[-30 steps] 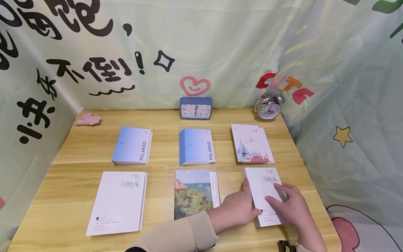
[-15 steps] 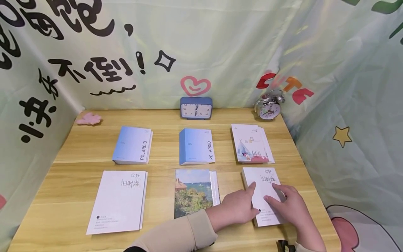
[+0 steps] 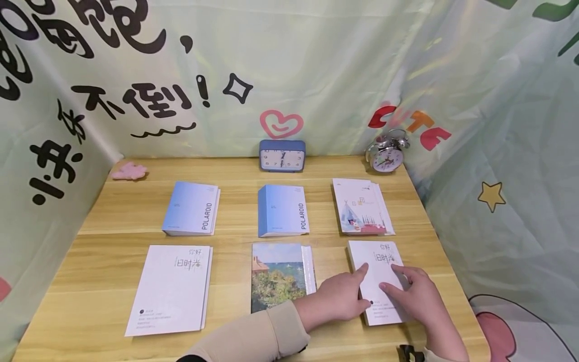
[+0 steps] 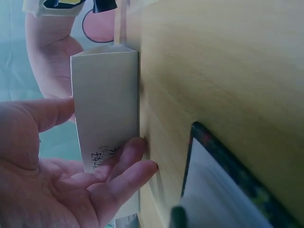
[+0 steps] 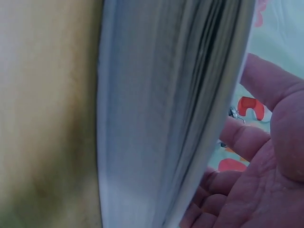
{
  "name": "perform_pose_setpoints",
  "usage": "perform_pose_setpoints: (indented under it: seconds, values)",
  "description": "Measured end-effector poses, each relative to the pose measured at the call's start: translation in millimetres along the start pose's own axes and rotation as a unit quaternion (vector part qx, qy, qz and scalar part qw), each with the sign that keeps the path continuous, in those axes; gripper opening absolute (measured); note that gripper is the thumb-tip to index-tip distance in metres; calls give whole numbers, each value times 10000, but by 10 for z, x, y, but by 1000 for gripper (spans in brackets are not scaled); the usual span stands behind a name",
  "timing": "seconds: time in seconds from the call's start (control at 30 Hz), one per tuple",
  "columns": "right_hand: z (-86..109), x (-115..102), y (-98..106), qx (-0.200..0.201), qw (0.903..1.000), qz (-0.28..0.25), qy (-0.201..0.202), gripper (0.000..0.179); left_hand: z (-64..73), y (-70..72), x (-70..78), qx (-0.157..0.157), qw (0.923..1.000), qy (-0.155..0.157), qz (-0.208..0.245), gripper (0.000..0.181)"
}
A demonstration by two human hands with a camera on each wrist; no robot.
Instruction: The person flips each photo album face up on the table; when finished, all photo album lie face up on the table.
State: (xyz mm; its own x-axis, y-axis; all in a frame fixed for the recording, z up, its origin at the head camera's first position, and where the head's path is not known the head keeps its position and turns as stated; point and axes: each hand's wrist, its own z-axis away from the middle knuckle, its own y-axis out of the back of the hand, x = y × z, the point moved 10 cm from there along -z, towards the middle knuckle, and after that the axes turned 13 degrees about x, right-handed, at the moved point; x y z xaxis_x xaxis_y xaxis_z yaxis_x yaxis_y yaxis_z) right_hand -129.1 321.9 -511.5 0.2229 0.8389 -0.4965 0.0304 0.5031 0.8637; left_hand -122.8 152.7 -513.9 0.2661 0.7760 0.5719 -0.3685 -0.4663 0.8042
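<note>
A thick white photo album (image 3: 377,281) with Chinese lettering lies at the front right of the table. My left hand (image 3: 339,296) touches its left side, thumb at the lower cover edge and index finger at the upper part. In the left wrist view, the loosely extended fingers (image 4: 126,183) lie along the lettered spine (image 4: 107,95). My right hand (image 3: 418,299) rests at the opposite side, with thumb and index fingertips on the cover. The right wrist view shows the album's page edges (image 5: 147,118) filling the middle, with the right palm (image 5: 256,180) beside them.
A landscape-covered album (image 3: 278,276) lies partly under my left sleeve (image 3: 253,332). Farther left is a larger white album (image 3: 167,291). Behind stand two blue Polaroid albums (image 3: 190,208) and a tent-illustrated album (image 3: 359,206). Two clocks (image 3: 282,157) and a pink object (image 3: 129,171) line the back.
My left index finger has shifted from along the spine onto the cover's left edge. The album has moved very slightly left, and the right hand stays nearly in place.
</note>
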Motion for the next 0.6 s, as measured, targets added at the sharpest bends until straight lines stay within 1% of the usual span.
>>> perform_pose_setpoints:
  seconds: [0.13,0.2,0.27,0.33,0.37,0.43,0.5,0.53,0.6]
  values:
    - [-24,-14,-23,-56,9999,-29,-81,76,0,32,-58,44,9998,95,154,86]
    - [-33,-21,-36,-99,9999,-46,-120,77,11,91,-105,114,9994,156,281,88]
    - [-39,-43,-44,-136,9998,-42,-131,79,37,201,-164,248,9983,222,473,91]
    - [-34,-107,-39,-131,9999,7,-91,81,73,355,-233,451,9961,276,710,91]
    - [-27,-158,-20,-66,10000,22,-32,82,88,447,-264,565,9947,278,812,90]
    - [-7,-321,28,146,9997,14,181,82,124,650,-332,829,9911,296,996,86]
    - [7,-576,94,489,9969,-120,602,78,166,871,-411,1124,9866,302,1143,82]
    - [4,-732,128,689,9934,-243,882,76,188,986,-453,1288,9845,280,1159,81]
    - [0,-1072,170,1007,9821,-480,1519,72,226,1202,-559,1610,9803,231,1119,79]
